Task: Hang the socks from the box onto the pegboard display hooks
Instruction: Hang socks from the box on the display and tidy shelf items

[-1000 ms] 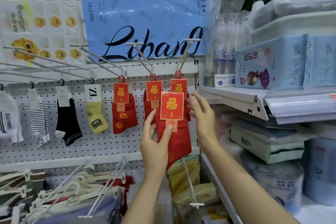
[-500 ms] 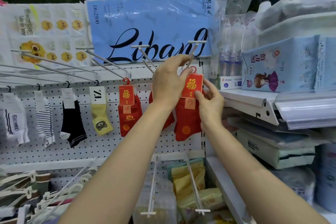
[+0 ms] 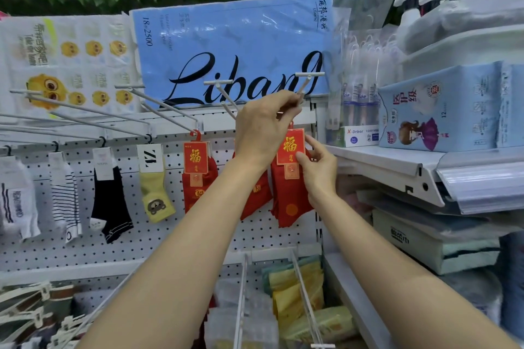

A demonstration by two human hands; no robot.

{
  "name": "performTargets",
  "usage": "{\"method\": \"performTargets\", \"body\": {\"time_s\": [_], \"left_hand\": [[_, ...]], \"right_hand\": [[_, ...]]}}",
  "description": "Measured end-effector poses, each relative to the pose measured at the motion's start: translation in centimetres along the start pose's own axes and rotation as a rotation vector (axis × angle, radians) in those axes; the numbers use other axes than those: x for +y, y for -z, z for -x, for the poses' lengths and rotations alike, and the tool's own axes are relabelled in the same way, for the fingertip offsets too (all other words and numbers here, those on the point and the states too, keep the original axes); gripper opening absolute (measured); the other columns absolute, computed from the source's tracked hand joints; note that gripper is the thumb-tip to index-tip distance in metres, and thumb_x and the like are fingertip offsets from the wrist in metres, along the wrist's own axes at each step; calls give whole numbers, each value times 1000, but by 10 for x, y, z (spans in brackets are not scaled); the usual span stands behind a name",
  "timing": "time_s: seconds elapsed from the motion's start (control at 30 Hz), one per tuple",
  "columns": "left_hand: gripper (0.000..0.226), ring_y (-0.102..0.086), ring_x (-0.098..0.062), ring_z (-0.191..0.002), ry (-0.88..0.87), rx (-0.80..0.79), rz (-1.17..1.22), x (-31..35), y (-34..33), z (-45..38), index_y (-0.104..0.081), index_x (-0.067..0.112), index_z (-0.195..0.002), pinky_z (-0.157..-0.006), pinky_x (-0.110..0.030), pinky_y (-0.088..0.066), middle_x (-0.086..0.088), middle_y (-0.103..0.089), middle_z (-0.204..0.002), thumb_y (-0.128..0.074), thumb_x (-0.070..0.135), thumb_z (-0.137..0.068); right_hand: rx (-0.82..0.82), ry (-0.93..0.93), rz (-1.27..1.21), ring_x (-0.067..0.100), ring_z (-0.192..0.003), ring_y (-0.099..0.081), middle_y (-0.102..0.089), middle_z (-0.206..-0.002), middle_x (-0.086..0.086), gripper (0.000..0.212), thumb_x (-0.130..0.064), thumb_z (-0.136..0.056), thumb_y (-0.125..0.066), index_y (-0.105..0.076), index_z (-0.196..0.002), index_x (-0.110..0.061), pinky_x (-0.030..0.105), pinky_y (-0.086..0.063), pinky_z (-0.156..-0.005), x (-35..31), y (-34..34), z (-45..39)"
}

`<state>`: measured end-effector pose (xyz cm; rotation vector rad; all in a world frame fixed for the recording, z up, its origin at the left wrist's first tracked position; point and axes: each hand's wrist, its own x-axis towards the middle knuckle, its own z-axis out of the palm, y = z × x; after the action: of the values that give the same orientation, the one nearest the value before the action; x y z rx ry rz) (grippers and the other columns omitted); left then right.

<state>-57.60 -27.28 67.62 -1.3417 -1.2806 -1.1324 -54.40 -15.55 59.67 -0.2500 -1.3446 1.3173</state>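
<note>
1. The left hand (image 3: 262, 127) pinches the rightmost hook (image 3: 304, 85) of the pegboard (image 3: 170, 235) between its fingertips
2. The right hand (image 3: 319, 170) pinches the card of the red socks (image 3: 289, 193), which hang just below that hook
3. Two more red pairs (image 3: 198, 178) hang on hooks to the left, beside yellow (image 3: 156, 193), black (image 3: 110, 201) and striped socks (image 3: 65, 195)

Both bare forearms are raised from the lower frame toward centre. The left hand (image 3: 262, 127) is held highest, just above centre, back toward the camera, fingertips pinched together on a thin rod. The right hand (image 3: 319, 167) is set lower right of it, fingers curled, a red card pinched
</note>
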Motion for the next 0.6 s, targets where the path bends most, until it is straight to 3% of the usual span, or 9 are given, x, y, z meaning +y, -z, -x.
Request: {"method": "performTargets", "body": {"time_s": [0.1, 0.17, 0.27, 0.4, 0.53, 0.6], "left_hand": [[16, -71, -8, -82, 4, -1, 1, 0, 0, 0, -75, 13, -102, -76, -34, -59, 4, -76, -90, -71, 20, -88], [15, -71, -8, -83, 17, -6, 7, 1, 1, -1, -75, 13, -101, -76, -34, -59, 4, -76, -91, -71, 19, -88], [16, -71, -9, -85, 47, -18, 11, 2, 1, 0, -75, 13, -103, -78, -37, -59, 4, -76, -92, -70, 21, -89], [20, -70, -5, -90, 147, -35, 3, 9, 5, 8, -74, 19, -109, -82, -38, -58, 8, -75, -97, -68, 26, -91], [29, -68, -9, -99, 163, -63, -132, 22, 20, 36, -68, 23, -119, -84, -37, -57, 8, -73, -109, -64, 35, -93], [32, -66, -11, -102, 106, -82, -244, 29, 33, 55, -67, 22, -122, -84, -34, -55, 6, -72, -112, -63, 37, -93]], "right_hand": [[-7, 2, 25, 12, -84, -71, -70, -102, 2, 42, -7, -93, -62, -61, -130, -26, 20, -57, -61, 7, 1, -2], [-4, 7, 54, 15, -91, -70, -69, -110, 4, 42, -8, -92, -62, -60, -131, -24, 26, -60, -71, 12, 2, -3], [15, 15, 157, 10, -94, -64, -65, -115, 3, 44, -8, -92, -64, -57, -134, -18, 21, -56, -77, 13, 4, -3], [28, 152, 378, 17, -119, -55, -58, -130, 5, 47, -10, -89, -68, -56, -134, -13, 39, -45, -105, 10, 11, 11], [-32, 369, 427, 12, -112, -55, -57, -119, -6, 39, -9, -89, -66, -59, -128, -10, 36, -46, -102, -3, 27, 45], [-64, 476, 437, 14, -110, -58, -62, -119, -3, 36, -10, -90, -64, -61, -126, -8, 38, -48, -98, -9, 40, 65]]}}
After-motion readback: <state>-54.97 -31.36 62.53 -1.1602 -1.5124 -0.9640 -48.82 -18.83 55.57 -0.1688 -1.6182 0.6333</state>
